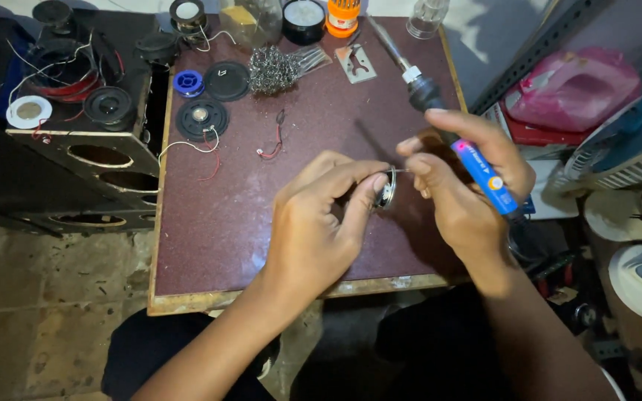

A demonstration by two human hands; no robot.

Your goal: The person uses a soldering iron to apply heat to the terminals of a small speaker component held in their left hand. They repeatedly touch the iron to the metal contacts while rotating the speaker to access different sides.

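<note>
- Dark-clothed knees are seen nearest the camera, under the tabletop [209, 245] edge.
- A small round speaker [385, 189] is pinched on edge in the left hand [313, 223], fingers clamped on its rim, above the tabletop's near middle.
- A blue-handled soldering iron [451, 126] is gripped in the right hand [466, 178], fingers closed round the handle; its tip points away, toward the far edge.
- A thin wire [401, 171] is nipped between right fingertips, just beside the speaker.
- Steel wool [273, 70], a loose speaker [201, 117] and a wire scrap [275, 141] lie farther back.
- A speaker box [76, 148] stands at the left.
</note>
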